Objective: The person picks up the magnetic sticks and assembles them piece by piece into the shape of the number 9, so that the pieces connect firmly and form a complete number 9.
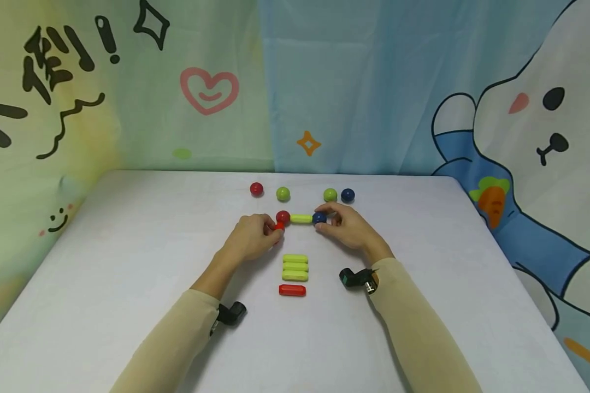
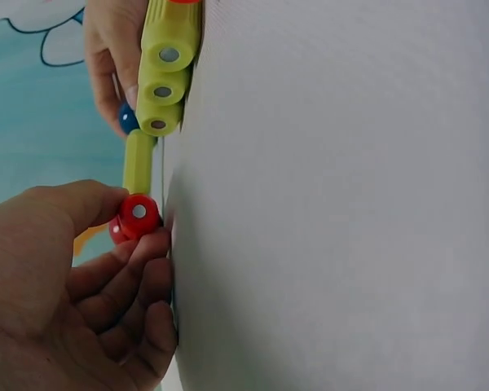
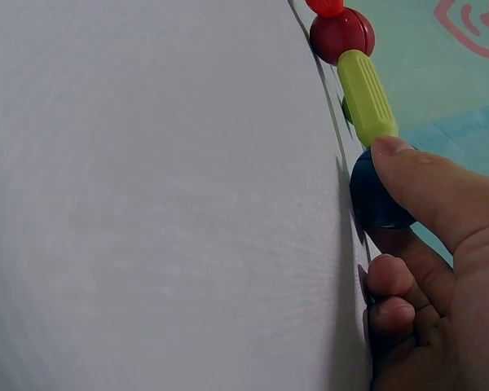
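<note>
Between thumb and fingers, my left hand (image 1: 252, 236) pinches a short red rod (image 2: 138, 212), its round silver end facing the left wrist camera. The rod's far end meets a dark red ball (image 1: 283, 216). From that ball a yellow-green rod (image 1: 301, 219) runs right to a dark blue ball (image 1: 319, 218), forming a row. My right hand (image 1: 348, 226) grips the blue ball, thumb on its near side by the rod's end, as the right wrist view shows. The left fingers partly cover the red rod in the head view.
Nearer on the white table (image 1: 78, 305) lie three yellow-green rods (image 1: 295, 267) side by side, with a red rod (image 1: 292, 290) below them. Along the back sit a red ball (image 1: 257, 189), two green balls (image 1: 283, 194) and a blue ball (image 1: 347, 195). A printed curtain hangs behind.
</note>
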The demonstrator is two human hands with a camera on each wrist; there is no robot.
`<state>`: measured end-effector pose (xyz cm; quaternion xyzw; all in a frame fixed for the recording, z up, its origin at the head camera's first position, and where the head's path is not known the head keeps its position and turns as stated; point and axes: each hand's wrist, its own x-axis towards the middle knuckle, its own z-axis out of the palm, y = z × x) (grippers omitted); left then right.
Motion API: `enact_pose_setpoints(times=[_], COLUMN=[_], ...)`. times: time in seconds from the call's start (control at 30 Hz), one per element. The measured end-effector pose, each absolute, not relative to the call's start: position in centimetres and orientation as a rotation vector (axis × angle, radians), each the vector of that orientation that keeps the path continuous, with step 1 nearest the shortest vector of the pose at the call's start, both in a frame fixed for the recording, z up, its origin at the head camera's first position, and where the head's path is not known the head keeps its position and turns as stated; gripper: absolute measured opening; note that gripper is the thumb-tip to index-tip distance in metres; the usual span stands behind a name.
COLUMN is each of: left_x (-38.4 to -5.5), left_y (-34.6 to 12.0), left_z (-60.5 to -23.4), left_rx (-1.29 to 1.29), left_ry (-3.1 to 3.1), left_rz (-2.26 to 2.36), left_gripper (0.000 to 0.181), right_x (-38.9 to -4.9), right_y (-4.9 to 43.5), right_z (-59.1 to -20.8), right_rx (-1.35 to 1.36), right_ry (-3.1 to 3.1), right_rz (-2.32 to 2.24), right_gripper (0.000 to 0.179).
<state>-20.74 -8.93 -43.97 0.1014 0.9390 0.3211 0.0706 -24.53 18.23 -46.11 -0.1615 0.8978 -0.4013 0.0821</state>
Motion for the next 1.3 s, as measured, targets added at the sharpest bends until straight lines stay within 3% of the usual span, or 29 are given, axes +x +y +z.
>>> enact_pose_setpoints(times=[1.3], left_x=[-21.03], left_y=[-8.51], left_z=[-43.85], left_rx=[0.289], left_ry=[2.758], left_rz=[0.964], left_gripper=[0.031], right_x=[-24.21], right_y=[17.81], right_z=[-45.97], right_rx=[-0.423], right_ry=[2.739], right_rz=[-1.179], right_gripper=[0.041])
